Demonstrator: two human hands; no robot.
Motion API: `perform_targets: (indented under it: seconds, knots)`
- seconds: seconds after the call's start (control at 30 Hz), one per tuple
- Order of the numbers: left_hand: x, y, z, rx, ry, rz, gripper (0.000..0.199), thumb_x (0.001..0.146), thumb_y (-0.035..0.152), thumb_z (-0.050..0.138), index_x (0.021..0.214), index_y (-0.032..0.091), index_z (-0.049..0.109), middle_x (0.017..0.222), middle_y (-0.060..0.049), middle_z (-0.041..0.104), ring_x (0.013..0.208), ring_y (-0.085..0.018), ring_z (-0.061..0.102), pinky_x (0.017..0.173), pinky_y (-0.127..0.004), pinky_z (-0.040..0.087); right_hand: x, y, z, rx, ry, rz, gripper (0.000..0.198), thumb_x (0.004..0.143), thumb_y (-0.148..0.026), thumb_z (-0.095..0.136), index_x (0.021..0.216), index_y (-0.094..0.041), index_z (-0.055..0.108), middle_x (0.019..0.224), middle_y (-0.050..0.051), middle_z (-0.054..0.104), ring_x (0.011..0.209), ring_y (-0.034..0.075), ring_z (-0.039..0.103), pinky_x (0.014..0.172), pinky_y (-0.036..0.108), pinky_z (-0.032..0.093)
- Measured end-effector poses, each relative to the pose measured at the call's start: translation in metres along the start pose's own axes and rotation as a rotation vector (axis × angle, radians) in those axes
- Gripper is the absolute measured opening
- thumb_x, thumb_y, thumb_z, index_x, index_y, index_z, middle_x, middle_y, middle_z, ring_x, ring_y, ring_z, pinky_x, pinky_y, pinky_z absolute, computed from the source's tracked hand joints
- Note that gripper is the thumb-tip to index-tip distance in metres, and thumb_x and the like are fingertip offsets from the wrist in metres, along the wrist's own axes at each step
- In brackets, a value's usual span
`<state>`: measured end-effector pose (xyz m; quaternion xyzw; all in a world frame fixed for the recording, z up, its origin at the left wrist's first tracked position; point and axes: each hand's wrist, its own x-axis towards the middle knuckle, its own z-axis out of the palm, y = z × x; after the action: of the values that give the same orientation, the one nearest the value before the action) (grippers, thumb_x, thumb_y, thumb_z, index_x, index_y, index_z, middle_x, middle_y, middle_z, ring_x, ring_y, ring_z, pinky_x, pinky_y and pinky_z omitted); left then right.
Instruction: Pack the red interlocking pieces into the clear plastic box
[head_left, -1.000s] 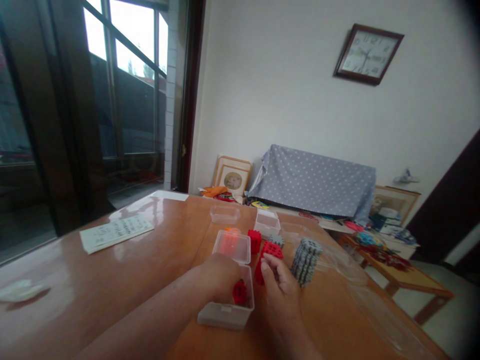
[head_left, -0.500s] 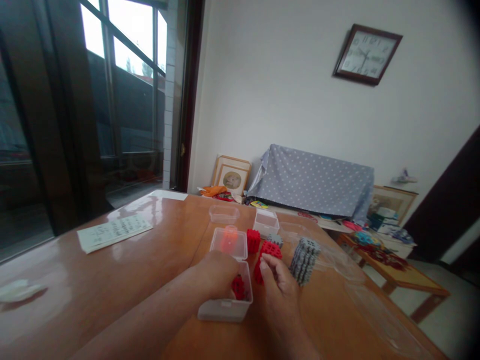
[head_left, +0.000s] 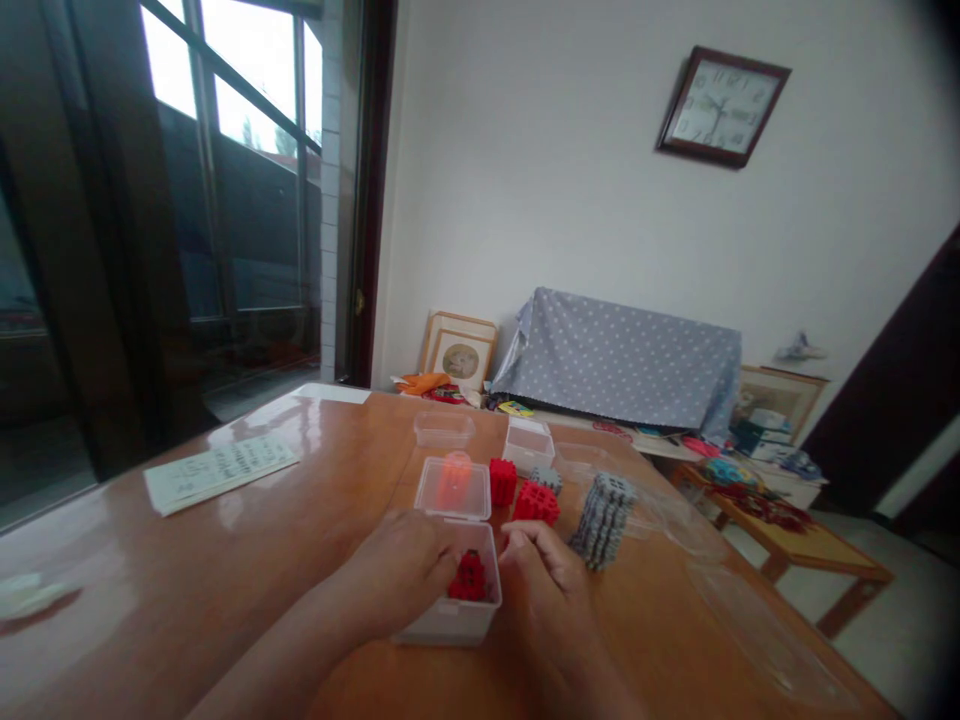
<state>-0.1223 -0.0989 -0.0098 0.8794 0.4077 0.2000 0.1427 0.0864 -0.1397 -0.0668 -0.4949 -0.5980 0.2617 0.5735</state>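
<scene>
A small clear plastic box point(head_left: 450, 622) stands on the wooden table with its hinged lid point(head_left: 453, 488) tipped up at the back. Red studded blocks point(head_left: 469, 578) lie inside it. My left hand point(head_left: 401, 572) reaches into the box from the left, its fingertips closed on the red blocks. My right hand point(head_left: 541, 572) is pressed against the box's right wall with curled fingers; whether it holds anything is hidden. Just beyond the box are two more red blocks point(head_left: 536, 501) point(head_left: 502, 481) and a tilted stack of grey blocks point(head_left: 604, 506).
Other clear boxes point(head_left: 445, 428) point(head_left: 529, 445) and clear plastic bags point(head_left: 757, 625) lie farther back and to the right on the table point(head_left: 300, 520). A printed sheet point(head_left: 217, 468) lies at the left. A low side table point(head_left: 795, 545) with clutter stands beyond the right edge.
My right hand has moved left and down, up against the box. The red block it held beside the box is no longer visible in it. More red shows inside the box.
</scene>
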Motion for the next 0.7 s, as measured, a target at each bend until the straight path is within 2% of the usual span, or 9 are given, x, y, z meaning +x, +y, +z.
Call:
perform_targets:
  seconds: [0.1, 0.2, 0.27, 0.33, 0.43, 0.53, 0.63, 0.7]
  knots:
    - [0.004, -0.022, 0.009, -0.099, 0.232, -0.153, 0.016, 0.087, 0.025, 0.05, 0.073, 0.02, 0.057, 0.077, -0.002, 0.064, 0.073, -0.018, 0.058, 0.063, -0.027, 0.035, -0.005, -0.008, -0.002, -0.066, -0.14, -0.034, 0.036, 0.101, -0.052, 0.047, 0.112, -0.026, 0.07, 0.093, 0.002, 0.074, 0.09, 0.022, 0.067, 0.08, 0.032, 0.05]
    - [0.011, -0.048, 0.02, -0.246, 0.433, -0.375, 0.023, 0.09, 0.034, 0.048, 0.071, 0.021, 0.05, 0.069, 0.002, 0.056, 0.068, -0.016, 0.055, 0.062, -0.026, 0.036, -0.007, -0.011, -0.002, -0.247, -0.238, -0.087, 0.037, 0.101, -0.054, 0.045, 0.117, -0.03, 0.069, 0.092, 0.001, 0.075, 0.09, 0.024, 0.067, 0.08, 0.033, 0.048]
    - [0.015, -0.06, 0.026, -0.337, 0.494, -0.481, 0.025, 0.089, 0.041, 0.051, 0.075, 0.02, 0.052, 0.069, 0.003, 0.055, 0.068, -0.016, 0.054, 0.062, -0.026, 0.038, -0.006, -0.013, -0.001, -0.343, -0.308, -0.138, 0.036, 0.101, -0.053, 0.045, 0.122, -0.033, 0.066, 0.09, 0.0, 0.075, 0.09, 0.025, 0.067, 0.081, 0.035, 0.047]
    - [0.015, -0.063, 0.033, -0.466, 0.479, -0.516, 0.028, 0.087, 0.046, 0.055, 0.085, 0.018, 0.057, 0.077, 0.001, 0.062, 0.075, -0.018, 0.059, 0.065, -0.026, 0.042, -0.006, -0.017, 0.002, -0.385, -0.367, -0.203, 0.037, 0.102, -0.052, 0.044, 0.131, -0.035, 0.061, 0.089, -0.001, 0.075, 0.092, 0.025, 0.067, 0.088, 0.039, 0.046]
    - [0.013, -0.057, 0.043, -0.748, 0.34, -0.492, 0.039, 0.085, 0.05, 0.059, 0.103, 0.015, 0.06, 0.094, -0.004, 0.07, 0.087, -0.021, 0.066, 0.072, -0.028, 0.048, -0.005, -0.026, 0.01, -0.373, -0.427, -0.263, 0.046, 0.101, -0.054, 0.044, 0.142, -0.035, 0.053, 0.085, -0.001, 0.074, 0.089, 0.026, 0.067, 0.095, 0.044, 0.044]
    - [0.011, -0.048, 0.049, -0.901, 0.239, -0.506, 0.037, 0.084, 0.045, 0.06, 0.103, 0.014, 0.063, 0.099, -0.007, 0.073, 0.092, -0.022, 0.068, 0.075, -0.029, 0.05, -0.005, -0.031, 0.019, -0.332, -0.396, -0.254, 0.055, 0.094, -0.065, 0.054, 0.14, -0.035, 0.058, 0.084, 0.0, 0.075, 0.086, 0.027, 0.068, 0.095, 0.045, 0.046]
    - [0.012, -0.047, 0.053, -0.995, 0.198, -0.462, 0.028, 0.084, 0.036, 0.057, 0.099, 0.015, 0.066, 0.097, -0.006, 0.074, 0.095, -0.023, 0.068, 0.077, -0.029, 0.051, -0.004, -0.031, 0.026, -0.382, -0.338, -0.283, 0.062, 0.09, -0.072, 0.054, 0.138, -0.035, 0.061, 0.099, 0.004, 0.078, 0.097, 0.03, 0.069, 0.096, 0.047, 0.047]
    - [0.014, -0.051, 0.056, -1.035, 0.192, -0.439, 0.026, 0.083, 0.033, 0.055, 0.097, 0.015, 0.067, 0.092, -0.006, 0.075, 0.093, -0.024, 0.069, 0.076, -0.03, 0.051, -0.004, -0.029, 0.029, -0.492, -0.369, -0.335, 0.065, 0.093, -0.072, 0.048, 0.145, -0.033, 0.054, 0.119, 0.007, 0.075, 0.111, 0.033, 0.066, 0.101, 0.05, 0.045]
